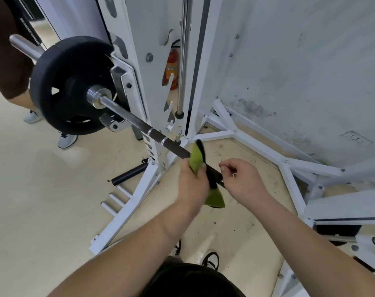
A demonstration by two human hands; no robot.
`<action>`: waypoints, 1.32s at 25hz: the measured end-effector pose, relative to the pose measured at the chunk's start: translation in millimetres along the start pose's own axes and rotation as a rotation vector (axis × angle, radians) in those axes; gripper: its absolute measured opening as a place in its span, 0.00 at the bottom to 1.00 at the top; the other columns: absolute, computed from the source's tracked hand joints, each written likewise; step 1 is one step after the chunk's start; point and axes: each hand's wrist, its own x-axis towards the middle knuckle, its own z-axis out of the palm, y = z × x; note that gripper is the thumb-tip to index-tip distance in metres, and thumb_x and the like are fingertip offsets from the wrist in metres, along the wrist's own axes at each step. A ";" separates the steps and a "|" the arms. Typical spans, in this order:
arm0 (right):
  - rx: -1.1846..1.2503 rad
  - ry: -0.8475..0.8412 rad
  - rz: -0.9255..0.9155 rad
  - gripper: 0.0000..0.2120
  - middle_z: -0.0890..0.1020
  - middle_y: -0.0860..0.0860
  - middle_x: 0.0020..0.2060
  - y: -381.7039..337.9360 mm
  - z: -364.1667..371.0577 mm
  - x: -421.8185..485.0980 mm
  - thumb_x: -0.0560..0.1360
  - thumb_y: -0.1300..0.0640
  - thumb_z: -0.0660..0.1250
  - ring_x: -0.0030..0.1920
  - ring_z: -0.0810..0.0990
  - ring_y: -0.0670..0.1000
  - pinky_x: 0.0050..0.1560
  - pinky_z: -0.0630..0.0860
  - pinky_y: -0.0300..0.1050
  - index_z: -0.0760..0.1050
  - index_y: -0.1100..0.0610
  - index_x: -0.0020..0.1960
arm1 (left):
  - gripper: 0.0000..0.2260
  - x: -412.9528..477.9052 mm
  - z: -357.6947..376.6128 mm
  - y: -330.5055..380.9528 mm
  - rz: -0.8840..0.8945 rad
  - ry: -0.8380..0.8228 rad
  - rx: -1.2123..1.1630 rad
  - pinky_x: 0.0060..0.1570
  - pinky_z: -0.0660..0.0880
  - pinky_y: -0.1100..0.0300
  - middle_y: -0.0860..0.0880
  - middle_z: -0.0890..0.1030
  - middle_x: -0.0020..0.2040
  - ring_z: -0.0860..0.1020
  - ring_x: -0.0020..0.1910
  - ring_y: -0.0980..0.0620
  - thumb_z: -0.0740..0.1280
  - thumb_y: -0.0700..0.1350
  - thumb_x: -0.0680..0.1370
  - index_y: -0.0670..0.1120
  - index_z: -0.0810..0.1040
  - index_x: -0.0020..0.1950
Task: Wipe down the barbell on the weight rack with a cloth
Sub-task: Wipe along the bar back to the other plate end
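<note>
A steel barbell (139, 125) rests on the white weight rack (137, 86) and runs from upper left down to the middle, with a black plate (68, 82) on its sleeve. A green cloth with a black edge (196, 157) is draped over the bar. My left hand (192, 187) grips the cloth against the bar from the left side. My right hand (244, 181) sits just right of the cloth, its fingers curled close around the bar; the bar under it is hidden.
Another person stands at the far left, their grey shoes (67, 140) beside the plate. An orange fire extinguisher (171, 69) stands behind the rack. White frame legs (289, 166) cross the floor on the right. A black roller (128, 174) sits low by the rack's base.
</note>
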 end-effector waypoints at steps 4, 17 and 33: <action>0.040 -0.001 0.021 0.09 0.83 0.43 0.47 5.0 -4.9 -9.9 0.80 0.58 0.64 0.47 0.80 0.45 0.45 0.75 0.38 0.82 0.50 0.50 | 0.03 30.7 -8.3 9.9 -0.073 0.217 -0.108 0.39 0.73 0.56 0.50 0.77 0.44 0.76 0.41 0.50 0.62 0.47 0.84 0.50 0.69 0.54; 0.100 0.067 0.000 0.16 0.82 0.47 0.58 6.8 10.8 -12.6 0.80 0.61 0.62 0.58 0.78 0.46 0.59 0.71 0.38 0.78 0.53 0.66 | 0.04 1.0 -65.3 65.3 0.346 0.064 0.227 0.40 0.76 0.54 0.52 0.79 0.39 0.79 0.40 0.52 0.65 0.48 0.82 0.48 0.72 0.54; 0.096 0.144 0.088 0.12 0.80 0.44 0.53 -3.5 17.6 0.4 0.80 0.59 0.62 0.55 0.78 0.46 0.54 0.72 0.39 0.81 0.52 0.58 | 0.17 110.4 -71.3 73.4 0.634 -0.589 1.233 0.46 0.80 0.50 0.52 0.81 0.47 0.80 0.47 0.47 0.63 0.53 0.75 0.60 0.72 0.65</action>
